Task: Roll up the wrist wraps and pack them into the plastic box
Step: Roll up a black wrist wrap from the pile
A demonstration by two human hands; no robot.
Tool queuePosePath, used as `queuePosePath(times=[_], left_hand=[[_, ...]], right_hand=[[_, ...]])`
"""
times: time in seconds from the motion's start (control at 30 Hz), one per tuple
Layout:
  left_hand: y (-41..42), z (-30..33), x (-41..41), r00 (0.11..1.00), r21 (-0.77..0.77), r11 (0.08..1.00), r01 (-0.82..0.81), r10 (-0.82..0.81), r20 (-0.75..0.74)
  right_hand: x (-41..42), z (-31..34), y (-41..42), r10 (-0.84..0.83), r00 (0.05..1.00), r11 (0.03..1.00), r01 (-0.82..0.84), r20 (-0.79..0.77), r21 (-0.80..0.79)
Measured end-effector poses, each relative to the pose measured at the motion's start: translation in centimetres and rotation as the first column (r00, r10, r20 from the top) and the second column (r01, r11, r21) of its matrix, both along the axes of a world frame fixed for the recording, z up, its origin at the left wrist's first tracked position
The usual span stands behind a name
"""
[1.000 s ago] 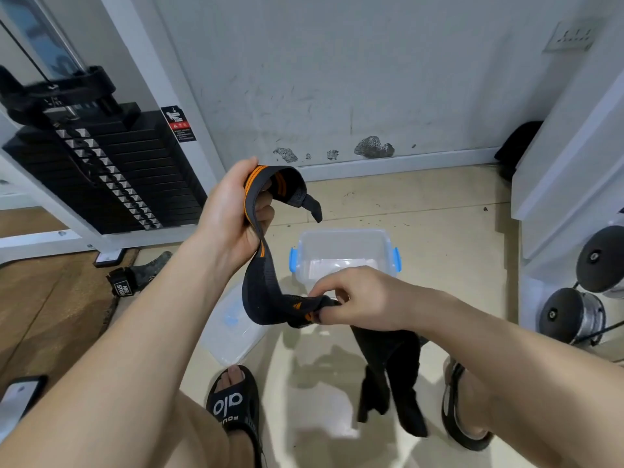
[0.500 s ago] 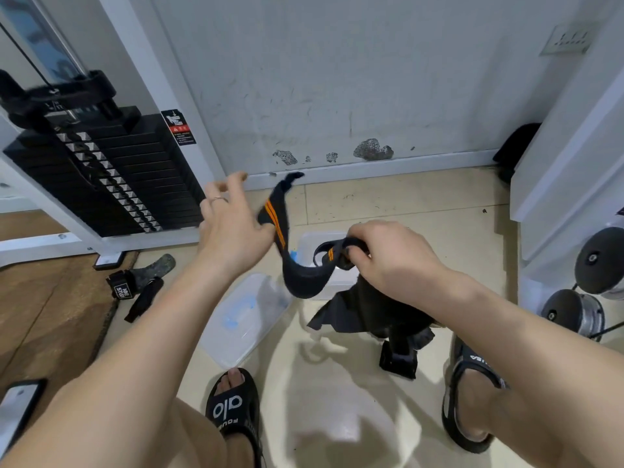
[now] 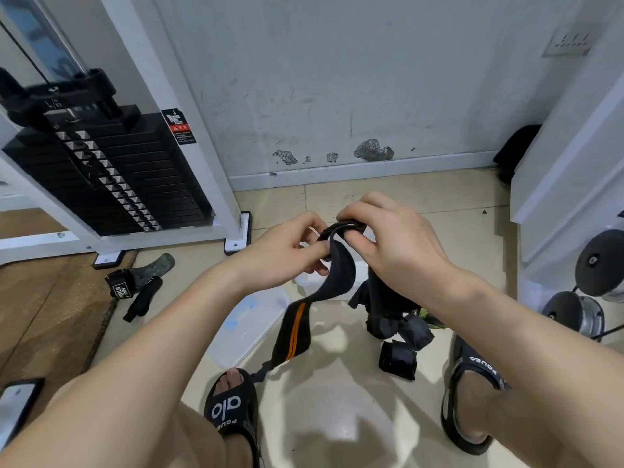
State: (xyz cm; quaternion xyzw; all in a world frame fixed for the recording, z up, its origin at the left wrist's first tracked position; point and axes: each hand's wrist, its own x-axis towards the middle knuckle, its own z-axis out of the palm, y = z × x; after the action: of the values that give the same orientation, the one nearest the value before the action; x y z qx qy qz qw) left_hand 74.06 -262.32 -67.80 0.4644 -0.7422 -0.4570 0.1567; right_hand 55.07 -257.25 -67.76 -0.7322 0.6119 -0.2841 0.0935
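Head view, single cam, looking down at tiled floor (image 3: 337,417) by a scuffed white wall (image 3: 337,79).

Item 1 – wrist wrap (image 3: 337,268), black w/ orange stripes. Upper end held up between both hands above the box; strap hangs down-left in a twisted band, orange stripes showing on the lower part, thin tail end reaching near the left sandal (image 3: 233,410).

Item 2 – left hand (image 3: 283,258): fingers curled, fingertips pinching the wrap's upper edge from the left.

Item 3 – right hand (image 3: 395,241): fingers curled over the top of the wrap, thumb under it, gripping the looped end.

Item 4 – plastic box (image 3: 310,282), clear/white, on the floor directly beneath the hands, mostly hidden by them and the wrap; contents cannot be told.

Item 5 – box lid (image 3: 250,322), clear w/ pale blue marks, flat on the floor just left of the box.

Item 6 – pile of dark wraps (image 3: 391,309) on the floor, right of the box, between box and right sandal (image 3: 472,393); one rolled-looking piece at its near edge.

Item 7 – lifting straps (image 3: 141,282), black, on the floor at left near the machine foot, well apart from the box.

Misc: weight stack (image 3: 108,170) in white frame, upper left; dumbbells (image 3: 587,285) at right edge; phone (image 3: 17,407) at lower-left edge on brown mat.
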Motion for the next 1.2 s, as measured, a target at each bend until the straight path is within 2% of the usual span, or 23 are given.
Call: queuePosePath(times=[0.1,0.2,0.3,0.37,0.5,0.57,0.63,0.67,0.7,0.77,0.8,0.87,0.93,1.0,1.07,1.13,1.2], left_hand=[[-0.2,-0.2,0.0,0.998,-0.128,0.991,-0.026,0.033,0.054],[-0.2,0.0,-0.2,0.992,-0.227,0.966,-0.124,0.127,0.001],[-0.1,0.2,-0.4,0.961,-0.217,0.945,-0.244,0.206,-0.183],[0.0,0.5,-0.3,0.951,-0.247,0.935,-0.254,0.195,-0.240],[-0.7,0.4,0.3,0.947,-0.363,0.885,-0.292,0.215,-0.240],[-1.5,0.5,0.9,0.921,-0.481,0.787,-0.387,0.311,-0.234],[-3.1,0.8,2.3,0.828,-0.491,0.666,-0.561,0.461,-0.319],[-4.0,0.8,3.1,0.776,-0.443,0.637,-0.631,0.529,-0.344],[-4.7,0.7,3.7,0.741,-0.361,0.647,-0.672,0.580,-0.339],[-4.9,0.3,3.7,0.734,-0.052,0.752,-0.657,0.623,-0.271],[-4.3,0.2,3.0,0.751,0.150,0.783,-0.603,0.621,-0.222],[-2.8,0.2,1.5,0.794,0.491,0.753,-0.437,0.580,-0.183],[-1.8,-0.1,0.2,0.807,0.687,0.684,-0.246,0.537,-0.245],[-1.0,-0.3,-0.7,0.795,0.738,0.660,-0.142,0.520,-0.313],[-0.6,-0.2,-1.4,0.764,0.695,0.704,-0.150,0.528,-0.370],[-0.6,0.0,-1.6,0.686,0.649,0.734,-0.198,0.577,-0.443],[-0.9,0.5,-1.4,0.615,0.636,0.741,-0.215,0.609,-0.501]], right_hand=[[0.4,0.4,0.1,-0.097,0.994,0.987,0.089,0.054,0.132],[0.7,0.6,-0.3,-0.282,0.924,0.892,0.154,0.257,0.424],[0.8,0.5,-0.3,-0.344,0.816,0.783,-0.024,0.465,0.621],[1.1,0.8,0.2,-0.300,0.773,0.761,-0.160,0.560,0.628],[1.1,1.2,0.2,-0.339,0.626,0.756,-0.264,0.703,0.599],[0.8,1.5,0.4,-0.361,0.581,0.718,-0.326,0.729,0.615],[0.5,1.6,0.7,-0.350,0.613,0.682,-0.352,0.709,0.641],[0.4,1.5,0.8,-0.348,0.626,0.674,-0.351,0.698,0.651],[0.3,1.4,0.8,-0.351,0.613,0.679,-0.354,0.708,0.643],[0.3,1.5,0.6,-0.362,0.540,0.713,-0.364,0.760,0.599],[0.4,1.6,0.5,-0.362,0.508,0.733,-0.363,0.782,0.576],[0.5,1.8,0.2,-0.352,0.482,0.760,-0.354,0.802,0.546],[0.6,1.6,0.0,-0.327,0.498,0.774,-0.346,0.803,0.530],[0.5,1.5,-0.2,-0.308,0.522,0.780,-0.339,0.795,0.525],[0.5,1.4,-0.3,-0.304,0.530,0.786,-0.330,0.792,0.522],[0.4,1.6,-0.1,-0.315,0.543,0.780,-0.320,0.779,0.538],[0.1,1.6,-0.1,-0.341,0.595,0.773,-0.263,0.728,0.577]])
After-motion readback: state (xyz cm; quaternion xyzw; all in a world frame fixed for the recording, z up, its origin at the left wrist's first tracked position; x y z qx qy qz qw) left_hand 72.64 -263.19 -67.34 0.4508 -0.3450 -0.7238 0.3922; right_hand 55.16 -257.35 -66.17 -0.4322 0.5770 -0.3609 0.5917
